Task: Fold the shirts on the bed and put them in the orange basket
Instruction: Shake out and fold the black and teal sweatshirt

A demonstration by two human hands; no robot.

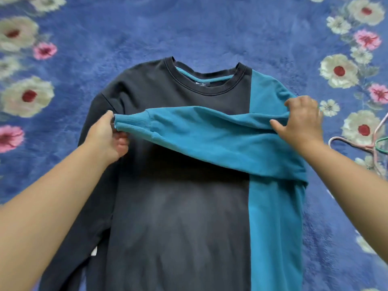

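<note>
A black and teal long-sleeved cotton sweatshirt (180, 206) is spread face up on the blue floral plush bedcover (189, 28), collar toward 12 o'clock. The teal sleeve (210, 135) is stretched across the chest from 3 o'clock toward 9 o'clock. Its ribbed cuff (132, 124) is pinched by the left hand (107, 137), while the sleeve's upper part is gripped by the curled fingers of the right hand (302, 122). The sleeve fold appears to be in hand; next, the sleeve would need laying flat and releasing. The black sleeve (88, 185) is not yet folded. The orange basket is not in view.
</note>
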